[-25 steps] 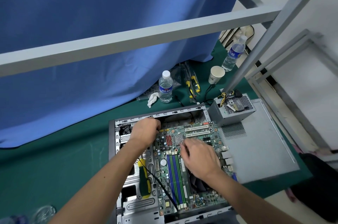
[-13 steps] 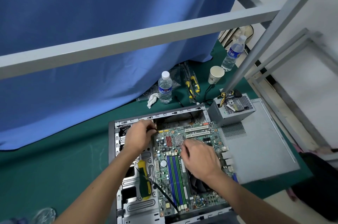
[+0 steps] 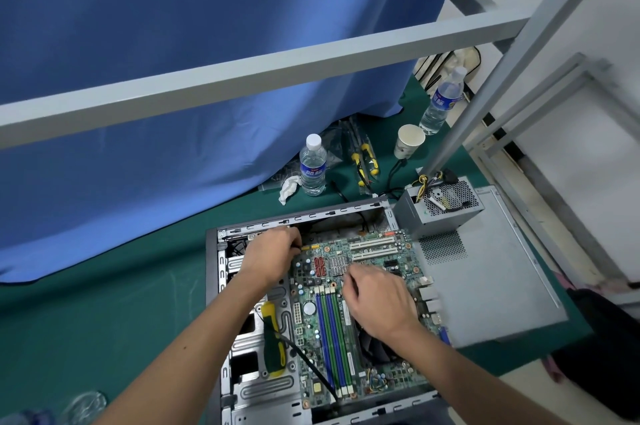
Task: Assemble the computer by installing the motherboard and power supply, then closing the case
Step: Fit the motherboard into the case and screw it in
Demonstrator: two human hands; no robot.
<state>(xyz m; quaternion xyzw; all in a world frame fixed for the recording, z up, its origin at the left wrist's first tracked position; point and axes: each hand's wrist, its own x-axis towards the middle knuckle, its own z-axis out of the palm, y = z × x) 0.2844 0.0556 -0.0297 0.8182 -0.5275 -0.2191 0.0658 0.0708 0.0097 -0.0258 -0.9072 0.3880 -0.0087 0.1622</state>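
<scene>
Inside the open case [image 3: 213,286], the motherboard [image 3: 346,320] lies flat; left hand [image 3: 268,260] curls at its ten o'clock corner, contents hidden; right hand [image 3: 379,300] rests centrally, fingers curled, grip unclear; power supply [image 3: 440,208] sits at two o'clock.

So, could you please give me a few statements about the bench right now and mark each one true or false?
1. The motherboard lies inside the open case. True.
2. The power supply is mounted in the case. False: it sits outside, on the side panel beside the case.
3. The screwdriver is in the right hand. False: it lies loose in the case, below the left hand.
4. Both hands are over the motherboard area. True.
5. The paper cup stands on the motherboard. False: it stands on the green mat, behind the case.
</scene>
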